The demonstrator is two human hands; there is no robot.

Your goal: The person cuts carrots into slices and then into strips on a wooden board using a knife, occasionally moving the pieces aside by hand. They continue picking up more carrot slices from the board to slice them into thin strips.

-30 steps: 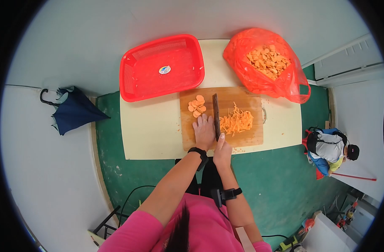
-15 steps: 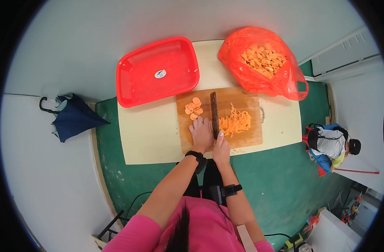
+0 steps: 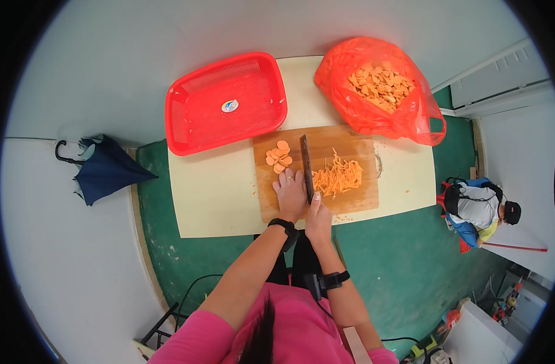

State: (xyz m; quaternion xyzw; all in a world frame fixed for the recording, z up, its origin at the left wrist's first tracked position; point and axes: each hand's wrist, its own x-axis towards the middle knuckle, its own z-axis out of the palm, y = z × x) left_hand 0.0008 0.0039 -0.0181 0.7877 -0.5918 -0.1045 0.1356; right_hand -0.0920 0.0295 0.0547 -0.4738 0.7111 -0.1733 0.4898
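On the wooden cutting board point(image 3: 356, 203), my right hand point(image 3: 318, 219) is closed round the handle of a dark-bladed knife point(image 3: 306, 167). The blade stands upright beside the fingers of my left hand point(image 3: 291, 193), which presses on the board; whatever lies beneath its fingertips is hidden. Just beyond those fingertips is a small pile of round orange slices point(image 3: 279, 156). Right of the blade lies a heap of thin orange shreds point(image 3: 341, 177).
A red plastic basket point(image 3: 198, 124) stands at the table's back left. At the back right sits a red plastic bag point(image 3: 341, 79) holding orange slices point(image 3: 382, 86). A folded umbrella point(image 3: 111, 171) is at the left. Another person point(image 3: 476, 205) is far off at the right.
The knife and my right hand have shifted slightly left, towards my left hand. My left hand has stayed almost in place. The basket appears slightly further left.
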